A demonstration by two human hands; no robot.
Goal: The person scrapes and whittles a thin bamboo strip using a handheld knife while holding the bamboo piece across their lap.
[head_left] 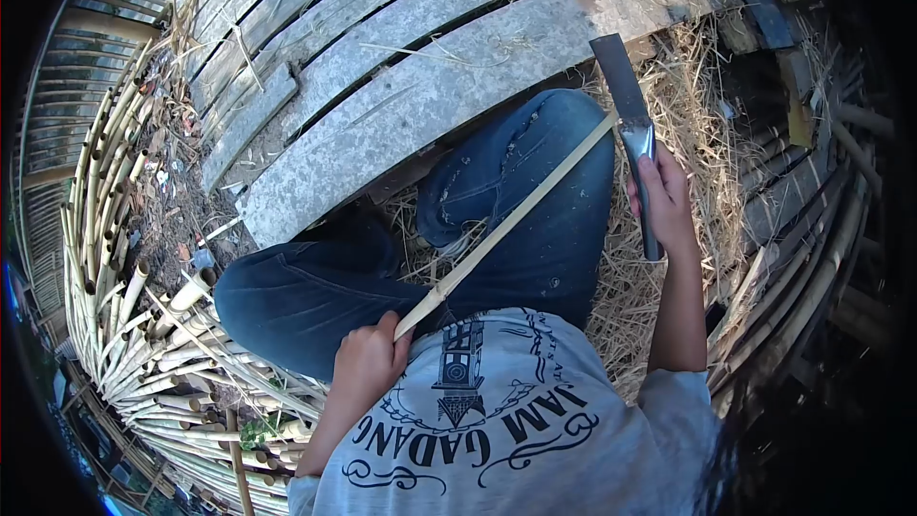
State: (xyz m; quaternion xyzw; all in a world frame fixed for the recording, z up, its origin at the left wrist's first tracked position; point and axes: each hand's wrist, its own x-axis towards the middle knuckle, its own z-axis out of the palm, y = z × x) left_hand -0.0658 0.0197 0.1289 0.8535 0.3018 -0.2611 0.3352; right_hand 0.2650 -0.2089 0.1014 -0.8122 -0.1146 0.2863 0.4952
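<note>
My left hand [365,361] is closed round the near end of a long, flat bamboo strip [497,234]. The strip slants up to the right across my lap, with a node partway along it. At its far end it meets or passes by the blade of a machete [623,86]; I cannot tell whether they touch. My right hand [666,193] grips the machete by its dark handle, the broad, square-tipped blade pointing away from me. Both hands are in front of my body, the right one beside my bent knee.
A weathered plank platform [411,115] lies ahead, with gaps between its boards. Bundled bamboo poles [172,373] are stacked at the left, and more long poles [793,287] curve along the right. Shavings [688,86] cover the ground around my legs [554,182].
</note>
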